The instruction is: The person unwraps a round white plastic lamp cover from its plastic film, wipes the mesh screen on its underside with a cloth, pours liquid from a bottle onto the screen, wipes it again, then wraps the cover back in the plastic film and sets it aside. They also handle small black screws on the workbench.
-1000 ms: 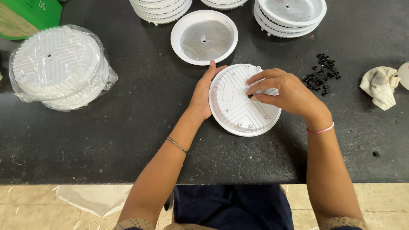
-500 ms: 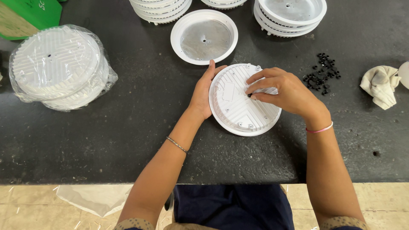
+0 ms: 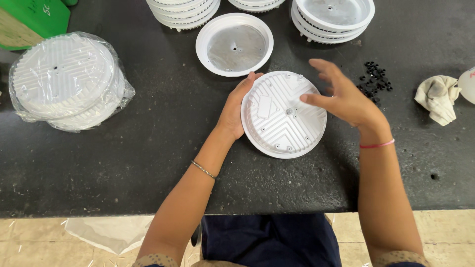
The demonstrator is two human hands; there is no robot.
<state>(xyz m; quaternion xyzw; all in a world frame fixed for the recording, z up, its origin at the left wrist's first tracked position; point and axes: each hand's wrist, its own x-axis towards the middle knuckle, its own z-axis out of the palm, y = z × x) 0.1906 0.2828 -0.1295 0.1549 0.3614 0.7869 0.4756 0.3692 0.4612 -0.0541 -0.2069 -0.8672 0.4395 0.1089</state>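
Left hand (image 3: 236, 111): we press our palm flat against the left rim of the ribbed white disc (image 3: 283, 114), centre frame on the black counter (image 3: 148, 163).
Right hand (image 3: 341, 96): a second ago pinching at the disc's hub; now lifted, fingers spread, empty.
Nearby: black small parts (image 3: 376, 81), upper right.

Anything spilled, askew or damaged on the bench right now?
Only small things: loose black bits lie scattered right of the white ribbed disc, and a crumpled cloth sits beyond them. The disc shows no damage.
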